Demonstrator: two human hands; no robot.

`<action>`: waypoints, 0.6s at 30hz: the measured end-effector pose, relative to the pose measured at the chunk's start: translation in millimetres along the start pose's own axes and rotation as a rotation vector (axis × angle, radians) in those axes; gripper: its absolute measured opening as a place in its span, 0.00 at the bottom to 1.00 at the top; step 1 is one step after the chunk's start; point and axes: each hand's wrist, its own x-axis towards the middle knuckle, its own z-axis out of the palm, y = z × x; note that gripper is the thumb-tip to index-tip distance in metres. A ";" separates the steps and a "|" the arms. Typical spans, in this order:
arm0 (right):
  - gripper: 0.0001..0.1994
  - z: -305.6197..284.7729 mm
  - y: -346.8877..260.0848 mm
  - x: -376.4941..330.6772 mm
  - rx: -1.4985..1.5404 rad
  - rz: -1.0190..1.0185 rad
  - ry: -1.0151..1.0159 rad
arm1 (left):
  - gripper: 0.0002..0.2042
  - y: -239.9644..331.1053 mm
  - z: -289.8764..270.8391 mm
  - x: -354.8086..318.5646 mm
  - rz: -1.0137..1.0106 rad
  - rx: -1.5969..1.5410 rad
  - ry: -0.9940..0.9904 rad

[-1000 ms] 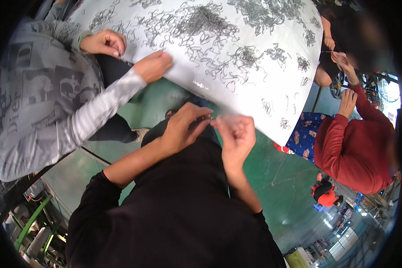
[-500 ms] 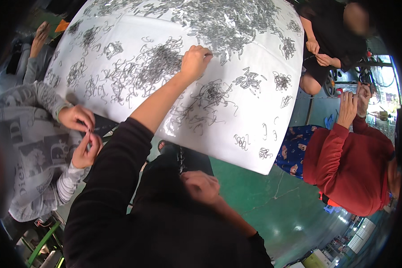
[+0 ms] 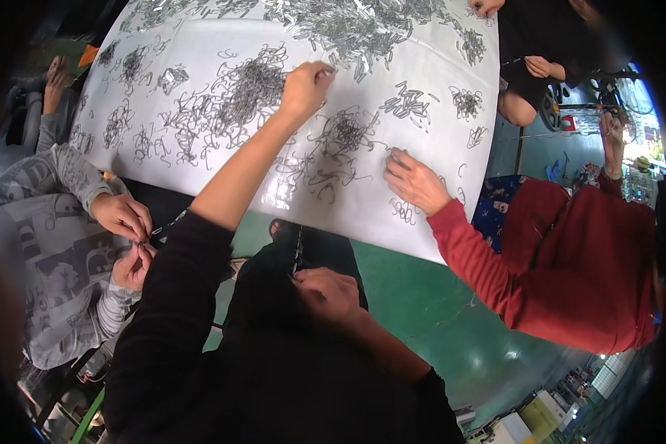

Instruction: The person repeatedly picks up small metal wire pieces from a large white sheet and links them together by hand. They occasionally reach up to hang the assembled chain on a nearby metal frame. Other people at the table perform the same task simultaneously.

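Note:
My left hand [image 3: 305, 90] is stretched over the white table [image 3: 433, 140], thumb and fingertips pinched together. Whatever sits in the pinch is too small to name. Just beyond those fingertips spreads a large heap of short, flat grey metal pieces [image 3: 355, 41]. Thin curved metal hooks lie beside the hand in a dense pile [image 3: 251, 89], with a looser pile of hooks [image 3: 348, 132] nearer me. Low over my lap, my right hand [image 3: 331, 290] is closed on a thin metal chain [image 3: 300, 248]; its fingertips are partly hidden.
A red-sleeved co-worker's hand [image 3: 416, 180] reaches onto the table at the right. Another co-worker in grey, left of me, holds a short chain [image 3: 172, 223] near my left sleeve. A small pile of flat pieces [image 3: 407, 105] lies right of centre. Green floor [image 3: 414, 318] shows below.
The red-sleeved co-worker has lowered a hand onto the table's hooks. A hand of the dark-clothed co-worker now touches the far right edge. My left hand stays pinched near the heap; the view has shifted slightly.

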 end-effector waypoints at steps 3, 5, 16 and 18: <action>0.11 10.4 -6.0 -5.9 0.031 0.067 0.077 | 0.09 28.4 -55.1 -91.7 -0.125 -0.211 -0.073; 0.11 15.9 -11.3 -9.0 0.033 0.129 0.104 | 0.09 51.2 -90.6 -156.6 -0.256 -0.326 -0.154; 0.11 47.6 -35.6 -19.4 -0.011 0.074 0.139 | 0.05 100.1 -164.8 -287.9 -0.299 -0.463 -0.062; 0.11 50.3 -38.6 -19.3 -0.014 0.067 0.133 | 0.05 101.9 -168.3 -291.6 -0.294 -0.407 -0.025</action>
